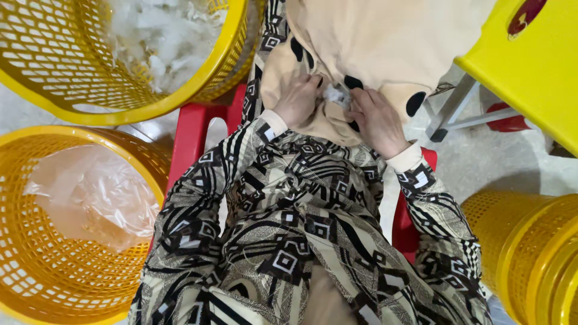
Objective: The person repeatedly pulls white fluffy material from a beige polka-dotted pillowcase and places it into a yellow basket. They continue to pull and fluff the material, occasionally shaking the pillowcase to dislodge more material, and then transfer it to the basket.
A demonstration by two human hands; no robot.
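Stuffing seems under way: her left hand (299, 98) grips the beige fabric cover (385, 42) open; her right hand (374, 120) pinches white filling (336, 94); pushing deeper looks next.

Head camera, single view: looks steeply down from the wearer's head, close over the lap. Hands (337, 105) on cloth (385, 36) at centre, far side; baskets (36, 241) at left and right edges; floor (512, 168) beyond.

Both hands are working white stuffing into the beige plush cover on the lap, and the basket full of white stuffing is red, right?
Not quite: the basket holding the white stuffing is yellow, as the head view shows. Both the left hand and the right hand are at the beige plush cover.
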